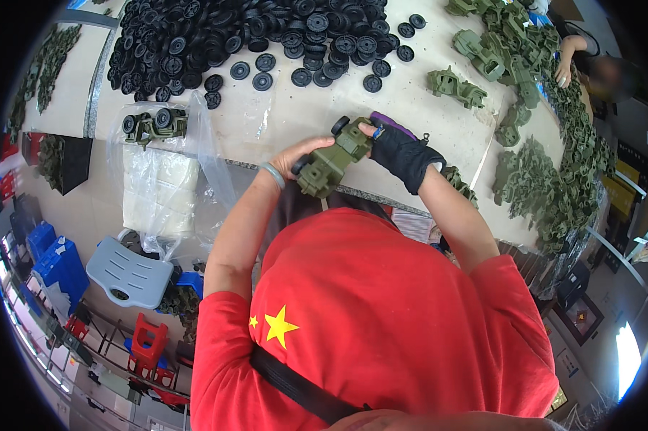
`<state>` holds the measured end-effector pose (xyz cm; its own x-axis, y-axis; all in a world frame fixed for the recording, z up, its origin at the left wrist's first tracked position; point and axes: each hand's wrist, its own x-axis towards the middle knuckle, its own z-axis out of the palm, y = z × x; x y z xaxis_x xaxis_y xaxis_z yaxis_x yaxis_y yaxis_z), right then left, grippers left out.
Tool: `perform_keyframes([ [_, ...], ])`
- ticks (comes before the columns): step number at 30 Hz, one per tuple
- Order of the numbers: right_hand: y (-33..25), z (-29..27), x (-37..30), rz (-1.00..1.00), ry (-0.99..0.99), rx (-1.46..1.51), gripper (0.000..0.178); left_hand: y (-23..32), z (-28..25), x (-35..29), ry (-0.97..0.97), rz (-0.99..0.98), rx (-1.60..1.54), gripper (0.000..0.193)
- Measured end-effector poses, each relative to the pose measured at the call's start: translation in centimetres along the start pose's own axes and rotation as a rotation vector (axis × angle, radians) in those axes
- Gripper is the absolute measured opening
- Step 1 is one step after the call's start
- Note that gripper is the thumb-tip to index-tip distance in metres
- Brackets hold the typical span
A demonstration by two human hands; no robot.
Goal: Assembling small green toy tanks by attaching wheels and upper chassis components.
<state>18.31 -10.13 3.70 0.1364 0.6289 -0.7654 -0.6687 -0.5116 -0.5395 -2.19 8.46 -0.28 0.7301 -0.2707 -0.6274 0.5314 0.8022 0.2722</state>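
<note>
At 12 o'clock, the left hand [304,151] and gloved right hand [400,153] hold 1 green toy truck [331,164] with bent fingers. Black wheels [264,30] lie at 11 o'clock.

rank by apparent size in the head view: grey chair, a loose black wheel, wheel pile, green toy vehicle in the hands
1. wheel pile
2. grey chair and green toy vehicle, unranked: too similar, and the vehicle is nearer the camera
3. loose black wheel

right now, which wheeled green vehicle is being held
The green vehicle between the left hand and gloved right hand; the other wheeled vehicle lies farther left, untouched.
</note>
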Motion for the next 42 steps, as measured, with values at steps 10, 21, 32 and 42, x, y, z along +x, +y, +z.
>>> perform_keyframes([
  [10,-4.0,-1.1,-3.9,-0.398,0.528,-0.981,0.045,0.6,4.6,-2.7,0.557,0.664,1.469,0.069],
  [21,-9.6,-0.5,4.0,-0.743,0.476,-1.801,0.029,-0.7,4.8,-0.8,0.670,0.613,1.775,0.069],
  [32,-6.9,1.1,-5.4,-0.345,0.101,-0.535,0.027,-0.9,4.1,0.0,0.619,0.797,1.826,0.059],
  [42,-5.0,1.1,-5.6,-0.441,0.034,-0.832,0.025,-0.2,4.6,0.2,0.536,0.780,1.897,0.061],
])
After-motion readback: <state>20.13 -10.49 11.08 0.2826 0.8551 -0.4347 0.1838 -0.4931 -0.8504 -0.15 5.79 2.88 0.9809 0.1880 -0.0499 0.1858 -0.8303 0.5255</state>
